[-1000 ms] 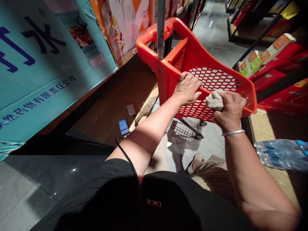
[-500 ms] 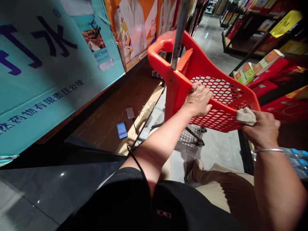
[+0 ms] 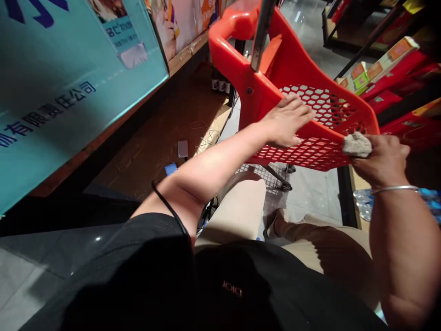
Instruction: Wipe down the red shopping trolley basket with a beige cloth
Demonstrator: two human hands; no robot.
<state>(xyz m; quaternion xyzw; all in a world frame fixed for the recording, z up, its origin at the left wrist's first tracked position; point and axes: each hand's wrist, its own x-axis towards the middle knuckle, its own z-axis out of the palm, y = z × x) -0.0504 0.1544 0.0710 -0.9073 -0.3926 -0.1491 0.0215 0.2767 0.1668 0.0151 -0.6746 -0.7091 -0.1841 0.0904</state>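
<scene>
A red plastic shopping cart (image 3: 250, 110) stands tilted in view ahead of me, its basket sides pierced with honeycomb holes. My left hand (image 3: 288, 120) grips the near side rim, fingers over the edge and thumb on the outer side. At the basket's right-hand end, my right hand (image 3: 383, 157) is closed round a crumpled grey cloth (image 3: 357, 144). The cloth presses against the rim corner. Part of the cloth is hidden under the fingers. A metal pole (image 3: 262, 34) rises from the cart near its handle.
A teal carton display (image 3: 86, 59) borders the left, above a brown ledge (image 3: 151, 138) with a small grey device (image 3: 183, 149) and thin cables. Shelves of red boxes (image 3: 389, 99) line the right. Plastic-wrapped bottles (image 3: 364, 202) sit low right. Grey tiled floor (image 3: 306, 193) shows below the cart.
The view has tilted down and shifted, so cart and hands appear higher. My left hand has slid slightly along the rim, with fingers straighter. The cloth stays at the rim corner.
</scene>
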